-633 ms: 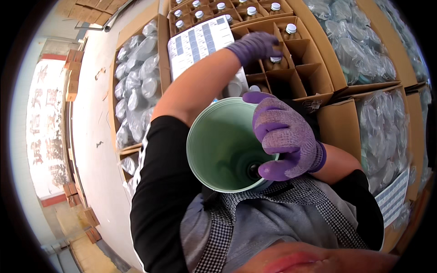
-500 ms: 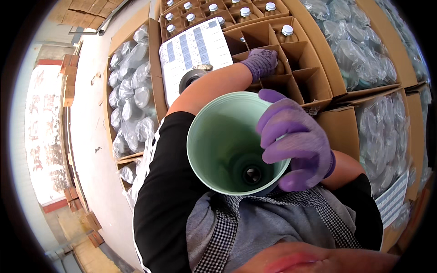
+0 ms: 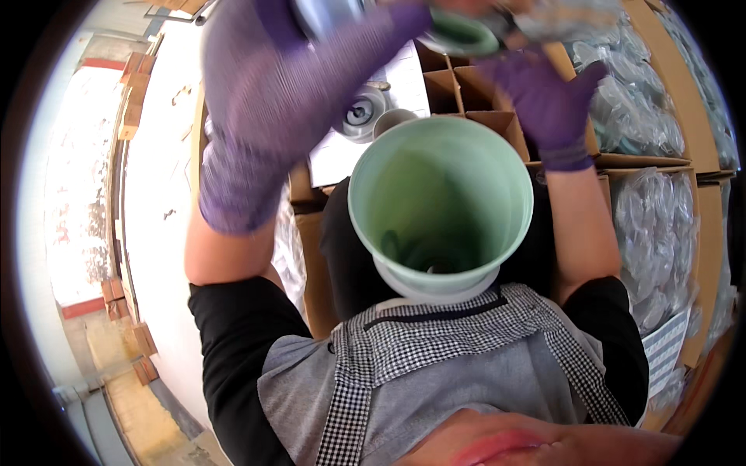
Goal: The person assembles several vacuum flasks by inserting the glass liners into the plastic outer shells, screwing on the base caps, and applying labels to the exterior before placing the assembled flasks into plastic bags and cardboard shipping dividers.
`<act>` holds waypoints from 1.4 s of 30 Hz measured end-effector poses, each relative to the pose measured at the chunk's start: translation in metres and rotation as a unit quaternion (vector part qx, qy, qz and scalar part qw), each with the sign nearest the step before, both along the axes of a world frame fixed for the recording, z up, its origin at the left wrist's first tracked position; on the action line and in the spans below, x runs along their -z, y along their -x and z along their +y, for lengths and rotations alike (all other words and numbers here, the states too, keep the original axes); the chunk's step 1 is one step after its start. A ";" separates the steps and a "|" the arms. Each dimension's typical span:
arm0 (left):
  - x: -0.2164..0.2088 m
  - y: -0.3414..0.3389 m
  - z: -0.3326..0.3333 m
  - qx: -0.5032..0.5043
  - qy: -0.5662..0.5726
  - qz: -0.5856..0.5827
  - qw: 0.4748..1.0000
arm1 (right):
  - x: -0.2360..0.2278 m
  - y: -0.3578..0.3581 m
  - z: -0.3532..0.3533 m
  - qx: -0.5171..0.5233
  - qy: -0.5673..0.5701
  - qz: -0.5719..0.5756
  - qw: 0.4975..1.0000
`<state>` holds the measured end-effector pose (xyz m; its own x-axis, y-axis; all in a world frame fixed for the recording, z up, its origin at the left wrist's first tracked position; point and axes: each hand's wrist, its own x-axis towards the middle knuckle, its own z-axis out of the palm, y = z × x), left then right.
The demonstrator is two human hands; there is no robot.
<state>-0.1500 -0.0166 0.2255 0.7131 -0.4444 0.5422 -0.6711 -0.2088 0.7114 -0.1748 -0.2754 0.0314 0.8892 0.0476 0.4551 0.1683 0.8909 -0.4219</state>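
Note:
My left hand (image 3: 272, 93), in a purple glove, is raised close at the upper left. Its thumb and fingers are closed around a blurred, shiny light-blue thing (image 3: 330, 12), cut off by the top edge. My right hand (image 3: 548, 101), gloved alike, is at the upper right with its thumb spread. Its fingertips are smeared and partly hidden beside a green round-rimmed thing (image 3: 462, 35), so their grip is unclear. A large pale-green funnel-like vessel (image 3: 439, 210) stands in front of my apron, wide mouth up, with a small dark hole at its bottom. Neither hand touches it.
Beyond the vessel is a cardboard box with dividers (image 3: 497, 120). A printed sheet (image 3: 326, 159) lies left of it, with a round grey metal piece (image 3: 361, 113) and a small cup (image 3: 392, 120). Boxes of plastic-wrapped pieces (image 3: 660, 241) line the right side.
My left hand has come out of the divided box and up to the left. My right hand has left the vessel's rim and reached up and forward.

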 end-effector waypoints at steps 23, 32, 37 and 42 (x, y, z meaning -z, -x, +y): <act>0.052 0.035 0.029 0.091 0.091 0.137 0.982 | -0.108 0.095 0.076 0.163 0.609 0.049 0.775; 0.049 0.044 0.144 0.088 0.012 0.132 0.987 | -0.005 0.153 0.067 0.098 0.682 0.011 0.725; 0.101 0.082 0.293 0.002 0.169 0.322 0.932 | 0.022 0.188 0.090 0.166 0.595 0.008 0.787; 0.190 0.155 0.344 -0.125 0.294 0.367 0.874 | 0.039 0.205 0.110 0.168 0.471 0.048 0.865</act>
